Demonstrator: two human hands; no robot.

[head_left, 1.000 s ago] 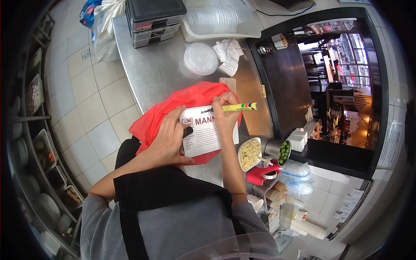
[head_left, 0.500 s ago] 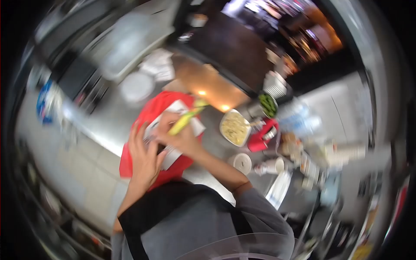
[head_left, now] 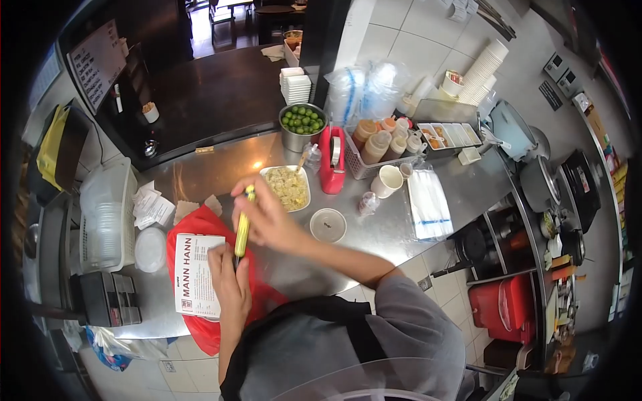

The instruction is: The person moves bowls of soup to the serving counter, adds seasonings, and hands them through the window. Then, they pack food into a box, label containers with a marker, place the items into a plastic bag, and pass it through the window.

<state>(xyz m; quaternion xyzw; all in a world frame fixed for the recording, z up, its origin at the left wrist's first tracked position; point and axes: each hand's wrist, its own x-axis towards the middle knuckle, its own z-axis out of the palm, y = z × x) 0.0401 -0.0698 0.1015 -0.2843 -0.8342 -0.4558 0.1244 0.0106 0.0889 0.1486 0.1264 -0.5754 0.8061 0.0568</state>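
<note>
A white box printed MANN HANN [head_left: 199, 274] lies on a red plastic bag [head_left: 200, 334] on the steel counter. My left hand [head_left: 231, 284] is closed at the box's right edge around a black marker cap [head_left: 238, 259]. Above it, my right hand [head_left: 261, 217] grips a yellow marker [head_left: 243, 230], whose lower end meets the cap. Small black handwriting shows near the box's left edge. A tray of yellowish chopped food [head_left: 287, 188] stands just beyond my right hand.
Lidded white cup [head_left: 328, 225], red tape dispenser [head_left: 332, 160], pot of green limes [head_left: 302, 127] and a basket of sauce bottles [head_left: 374, 147] stand to the right. At left are receipts [head_left: 152, 206], round plastic lids [head_left: 150, 250] and a drawer unit [head_left: 107, 299].
The view has swung to the right. My right hand has lifted the marker off the box and brought it to the cap at my left hand.
</note>
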